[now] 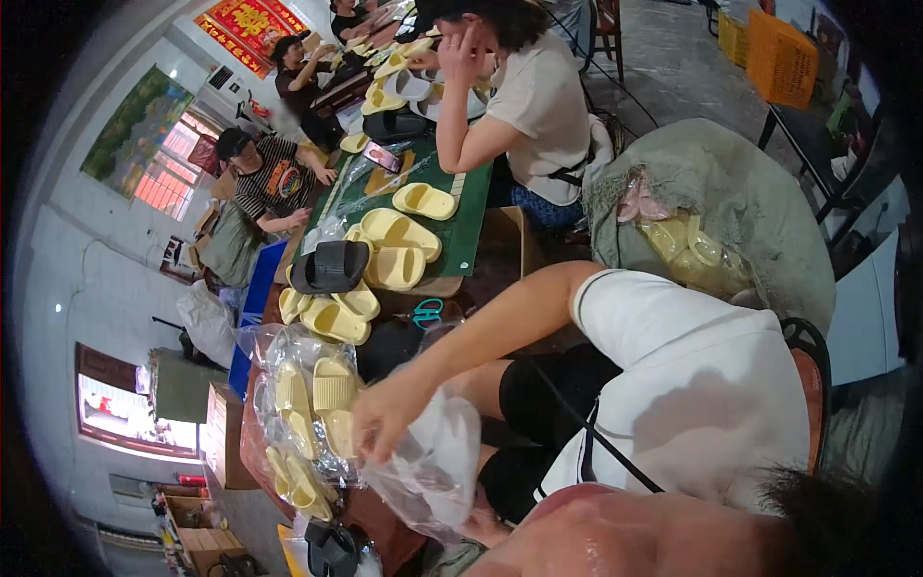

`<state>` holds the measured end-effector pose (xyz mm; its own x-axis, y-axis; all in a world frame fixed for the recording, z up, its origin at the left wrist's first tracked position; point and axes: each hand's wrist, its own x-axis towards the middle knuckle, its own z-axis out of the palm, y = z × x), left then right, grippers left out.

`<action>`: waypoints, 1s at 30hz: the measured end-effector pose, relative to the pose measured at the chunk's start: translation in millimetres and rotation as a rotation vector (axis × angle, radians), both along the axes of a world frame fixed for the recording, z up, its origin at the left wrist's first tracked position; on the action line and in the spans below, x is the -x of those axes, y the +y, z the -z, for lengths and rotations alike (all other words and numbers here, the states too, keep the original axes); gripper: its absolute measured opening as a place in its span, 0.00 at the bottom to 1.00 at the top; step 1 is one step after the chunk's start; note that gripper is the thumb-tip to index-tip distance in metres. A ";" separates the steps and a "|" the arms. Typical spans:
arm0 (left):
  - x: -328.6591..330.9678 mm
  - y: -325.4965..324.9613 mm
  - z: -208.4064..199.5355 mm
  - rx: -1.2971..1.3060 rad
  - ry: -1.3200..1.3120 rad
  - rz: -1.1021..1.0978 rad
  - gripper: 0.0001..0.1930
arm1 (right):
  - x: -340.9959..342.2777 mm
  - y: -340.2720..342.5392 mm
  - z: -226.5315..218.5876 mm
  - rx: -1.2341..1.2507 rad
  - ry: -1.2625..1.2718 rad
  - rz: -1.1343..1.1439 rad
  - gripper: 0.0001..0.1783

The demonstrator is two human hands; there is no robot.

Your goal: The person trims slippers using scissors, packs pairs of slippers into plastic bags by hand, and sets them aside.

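Note:
My right hand [389,415] reaches over the near end of the worktable, its fingers bent together on the edge of a clear plastic bag [409,486]. The bag hangs in front of my lap, with a whitish shape showing through it that I cannot make out. My left hand [484,527] is low behind the bag, mostly hidden, so its grip does not show. Beside my right hand, pale yellow slide slippers [335,385] lie on crinkled clear plastic [260,404]. More yellow slippers [300,481] lie nearer, next to a black slipper [332,548].
Yellow slippers [399,231] and a black one [330,266] pile on the green table mat [466,236]. Teal-handled scissors [427,313] lie nearby. A co-worker [529,96] sits farther along; others work opposite. A large greenish sack [769,202] of slippers stands behind.

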<state>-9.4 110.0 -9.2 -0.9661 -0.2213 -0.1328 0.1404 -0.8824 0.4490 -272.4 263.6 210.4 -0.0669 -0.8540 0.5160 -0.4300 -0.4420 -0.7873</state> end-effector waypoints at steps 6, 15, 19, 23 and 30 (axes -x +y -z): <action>-23.5 -7.8 8.4 0.317 -0.319 -0.167 0.33 | 1.5 80.3 90.0 -0.197 0.058 -0.202 0.17; -52.6 -21.9 28.5 0.609 -0.605 -0.268 0.28 | 32.9 185.2 144.0 -0.791 -0.584 -0.186 0.26; -28.6 -17.7 20.5 0.607 -0.669 -0.291 0.22 | 53.6 171.5 164.4 -0.782 -0.557 0.136 0.19; -9.6 3.4 7.5 0.581 -0.746 -0.443 0.19 | 41.4 135.0 188.2 -0.654 -0.201 0.137 0.28; -18.3 4.7 13.7 0.631 -0.727 -0.463 0.23 | 8.0 97.9 217.2 -0.603 -0.014 0.133 0.46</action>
